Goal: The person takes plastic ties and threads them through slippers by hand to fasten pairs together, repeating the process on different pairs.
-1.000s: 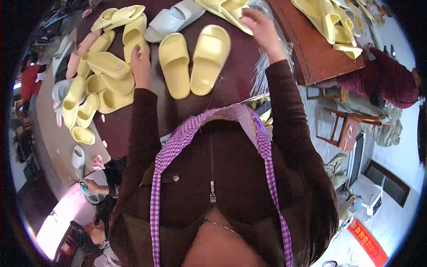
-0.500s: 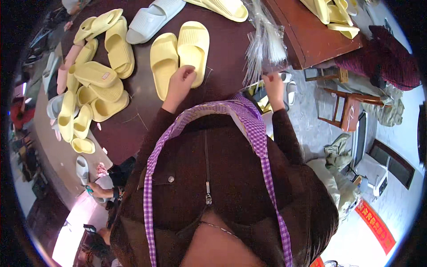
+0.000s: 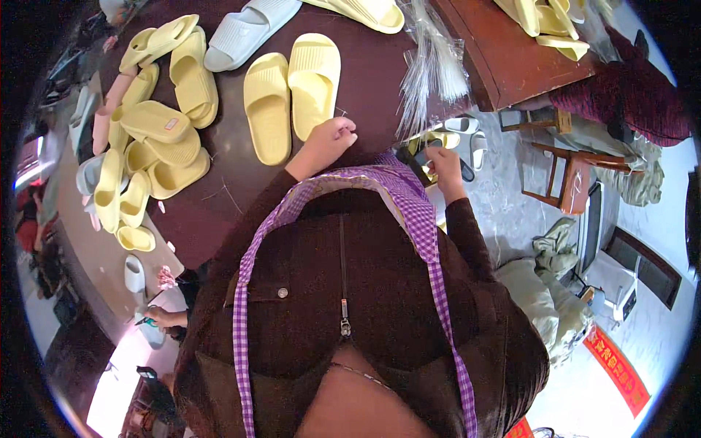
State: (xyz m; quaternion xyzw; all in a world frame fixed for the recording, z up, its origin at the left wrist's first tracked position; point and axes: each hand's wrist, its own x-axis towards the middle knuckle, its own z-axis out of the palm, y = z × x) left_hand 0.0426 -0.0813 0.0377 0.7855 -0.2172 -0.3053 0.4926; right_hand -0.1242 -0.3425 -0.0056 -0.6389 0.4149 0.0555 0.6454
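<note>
A pair of yellow slide slippers lies side by side on the dark table: the left slipper (image 3: 268, 109) and the right slipper (image 3: 315, 84). Just below the right slipper's heel is my left hand (image 3: 327, 148), fingers curled together in a pinch; whatever is between them is too small to make out. My right hand (image 3: 445, 171) hangs past the table's edge, thumb and fingers pinched together, its hold likewise unclear. Beyond it, a bundle of thin clear plastic strands (image 3: 436, 77) fans out near the table's right edge.
Several yellow slippers (image 3: 164, 123) are heaped on the left, near a pale grey slipper (image 3: 252, 33). A brown table (image 3: 504, 66) with more yellow slippers adjoins at right. Below stand a wooden chair (image 3: 573, 179) and floor slippers (image 3: 478, 150). A co-worker's hand (image 3: 166, 317) shows lower left.
My left hand has moved right, off the slippers, to below the right one's heel. My right hand has come slightly nearer to me. The co-worker's hand has shifted a little.
</note>
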